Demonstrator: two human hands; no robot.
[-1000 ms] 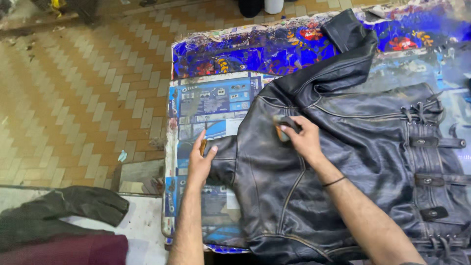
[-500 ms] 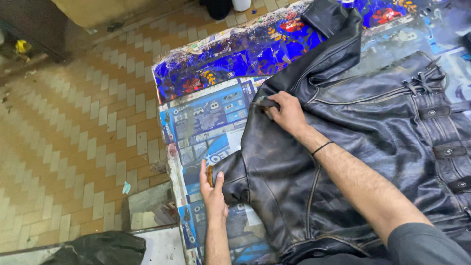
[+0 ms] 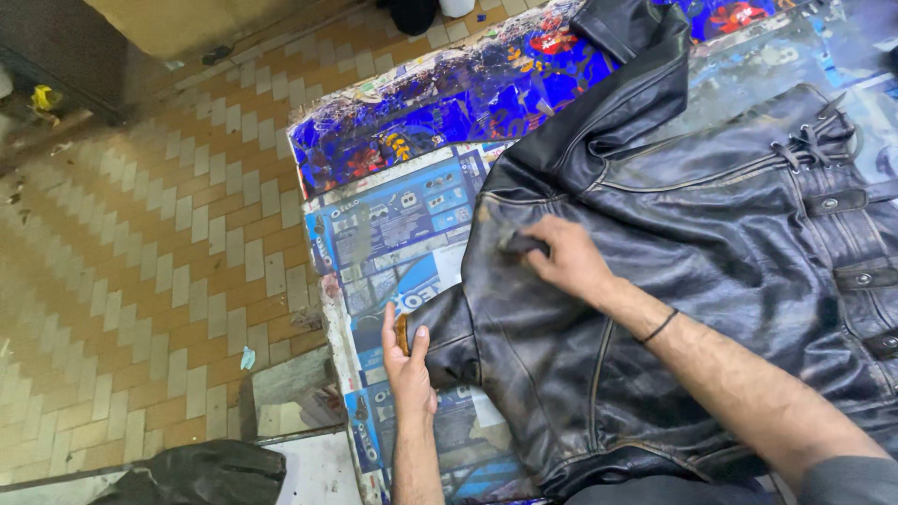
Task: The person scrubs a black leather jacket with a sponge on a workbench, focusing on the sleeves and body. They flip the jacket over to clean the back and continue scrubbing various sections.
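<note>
The fingers (image 3: 538, 245) of the right hand (image 3: 571, 262) close on a small dark pad (image 3: 517, 245) and press it on the shoulder of the black leather jacket (image 3: 711, 281). Compared with a moment before, this hand sits higher, nearer the collar, so the rubbing seems to advance along the shoulder. The left hand (image 3: 409, 360) pinches the sleeve end, pulled flat. The jacket lies spread on the counter (image 3: 393, 224); its long axis runs from the collar, upper left, toward lower right.

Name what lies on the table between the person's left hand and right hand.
In the head view, only worn black leather jacket lies between the left hand and the right hand.
</note>
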